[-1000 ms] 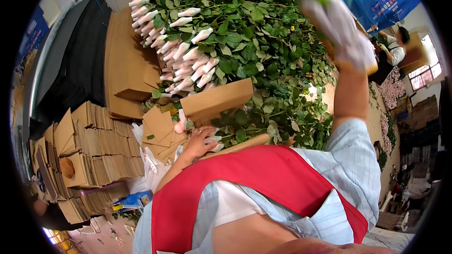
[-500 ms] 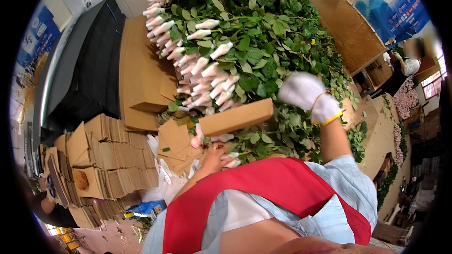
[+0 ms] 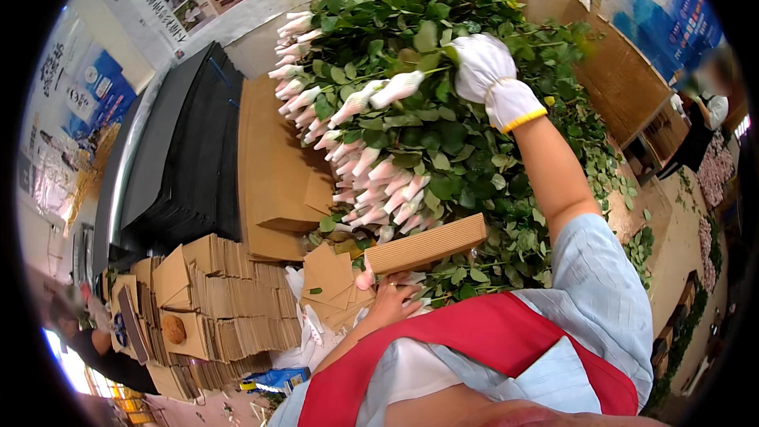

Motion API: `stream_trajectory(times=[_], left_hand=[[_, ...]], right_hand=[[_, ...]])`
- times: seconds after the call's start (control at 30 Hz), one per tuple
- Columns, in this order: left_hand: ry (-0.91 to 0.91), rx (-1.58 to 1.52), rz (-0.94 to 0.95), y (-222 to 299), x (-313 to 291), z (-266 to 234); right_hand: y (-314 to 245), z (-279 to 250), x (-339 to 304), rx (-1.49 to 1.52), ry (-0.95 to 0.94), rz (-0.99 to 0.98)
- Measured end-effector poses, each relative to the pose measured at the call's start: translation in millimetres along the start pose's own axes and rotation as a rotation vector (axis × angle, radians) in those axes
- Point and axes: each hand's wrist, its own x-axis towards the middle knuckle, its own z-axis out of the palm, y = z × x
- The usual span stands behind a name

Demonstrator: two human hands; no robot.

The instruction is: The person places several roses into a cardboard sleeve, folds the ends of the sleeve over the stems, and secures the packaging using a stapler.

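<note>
My right hand [image 3: 484, 71], in a white glove with a yellow cuff, is closed on stems at the upper part of a big leafy pile of roses [image 3: 466, 142]. Two rose heads in white sleeves [image 3: 398, 89] point left from just beside it. More sleeved heads line the pile's left side. Low in front of me, my bare left hand [image 3: 393, 302], a ring on one finger, curls over roses; its fingertips are partly hidden. A corrugated cardboard piece [image 3: 427, 245] lies just beyond it, with a pink rose head [image 3: 364, 280] at its left end.
Stacks of folded cardboard [image 3: 245, 292] stand at left, a brown ball-like thing [image 3: 173, 330] on them. Behind are black sheets [image 3: 178, 166] and a tall cardboard box [image 3: 269, 158]. Loose cardboard pieces [image 3: 328, 281] lie beside my left hand. Other people are at the far left and right edges.
My right hand has reached farther away, up onto the rose pile, and closed on stems there. My left hand stays low by the cardboard piece. The whole view has shifted.
</note>
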Motion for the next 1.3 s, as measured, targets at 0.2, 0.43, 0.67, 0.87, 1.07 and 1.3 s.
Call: stream_trajectory(times=[0.2,0.43,0.67,0.87,1.07,1.3], left_hand=[[0.073,-0.05,0.055,-23,5,23],[0.181,-0.127,0.061,-34,-5,49],[0.103,-0.155,0.114,-43,-2,39],[0.058,-0.242,0.022,-38,-8,36],[0.021,-0.307,-0.019,-44,-4,34],[0.029,-0.101,-0.111,-23,-6,21]], right_hand=[[13,88,-63,0.403,-0.645,0.12],[33,40,26,0.713,0.093,0.152],[-32,109,136,0.219,-0.082,0.204],[-63,70,82,0.038,-0.014,0.042],[-73,-49,33,0.222,0.439,-0.177],[-93,-115,-58,0.033,0.241,-0.305]])
